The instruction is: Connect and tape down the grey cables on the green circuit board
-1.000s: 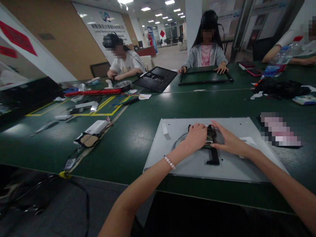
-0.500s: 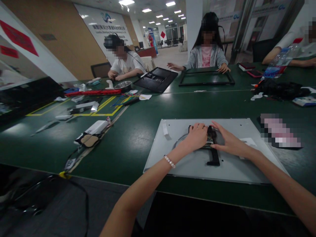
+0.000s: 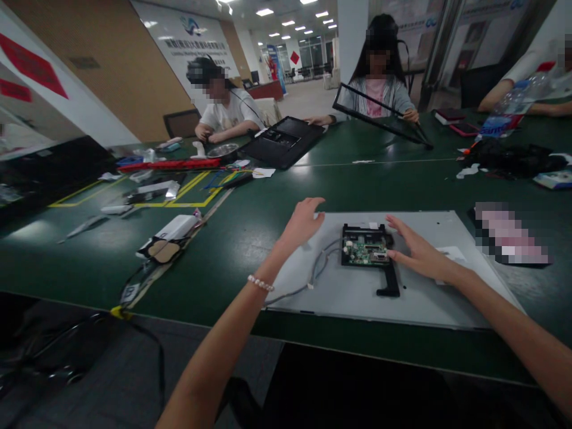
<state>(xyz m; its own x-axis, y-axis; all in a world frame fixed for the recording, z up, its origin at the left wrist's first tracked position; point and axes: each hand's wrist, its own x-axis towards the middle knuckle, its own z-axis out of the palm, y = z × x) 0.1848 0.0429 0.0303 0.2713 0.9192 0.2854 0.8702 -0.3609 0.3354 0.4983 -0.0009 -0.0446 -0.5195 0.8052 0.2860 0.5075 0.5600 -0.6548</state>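
Note:
A green circuit board (image 3: 365,252) in a black plastic bracket (image 3: 390,281) rests on a flat whitish panel (image 3: 339,298). A grey cable (image 3: 318,269) runs from the board's left side to the panel's front edge. My left hand (image 3: 306,223) hovers over the panel's far left corner, fingers stretched and thumb apart, with nothing visible in it. My right hand (image 3: 417,253) is spread at the bracket's right side, its thumb tip at the board's edge. A white piece (image 3: 450,262) lies partly hidden beside my right wrist.
A pinkish phone-like item (image 3: 512,235) lies right of the panel. To the left is a white-and-black device (image 3: 167,241) with a cable. Across the green table (image 3: 214,262), a co-worker holds a thin black frame (image 3: 379,116); a black laptop-like shell (image 3: 286,142) lies nearby.
My left hand has moved left, off the board, uncovering the board and cable. My right hand stays nearly in place. The co-worker opposite has lifted the black frame off the table.

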